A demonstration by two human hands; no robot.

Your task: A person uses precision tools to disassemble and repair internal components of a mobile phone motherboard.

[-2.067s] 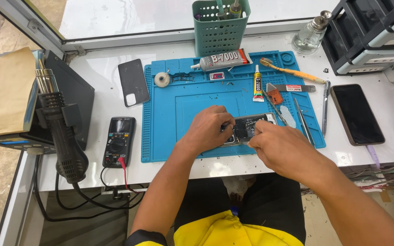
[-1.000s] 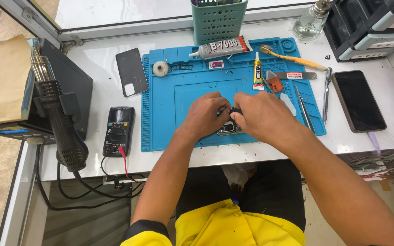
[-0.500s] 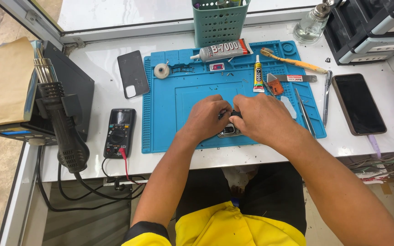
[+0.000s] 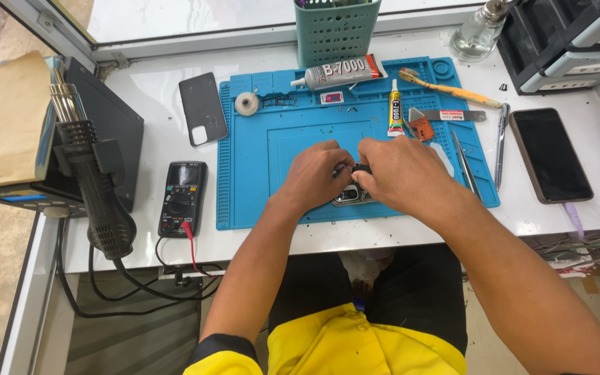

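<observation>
On the blue repair mat [image 4: 293,139] lies an opened phone body [image 4: 353,195], mostly hidden under my hands. My left hand [image 4: 316,173] grips its left side with curled fingers. My right hand [image 4: 401,172] covers its right side, fingertips pressed on the top of the phone next to the left thumb. Only the lower metal edge of the phone shows between the hands.
A large glue tube [image 4: 342,71], small glue tube [image 4: 396,107], orange brush [image 4: 449,87], tweezers [image 4: 465,164] and tape roll [image 4: 248,103] lie on the mat. A dark back cover [image 4: 203,107], multimeter [image 4: 182,198] and hot-air gun [image 4: 98,187] sit left; a black phone [image 4: 550,154] right.
Both hands closed in over the phone body, and my right hand shifted left onto it. Since then the hands have stayed in place with small finger movements.
</observation>
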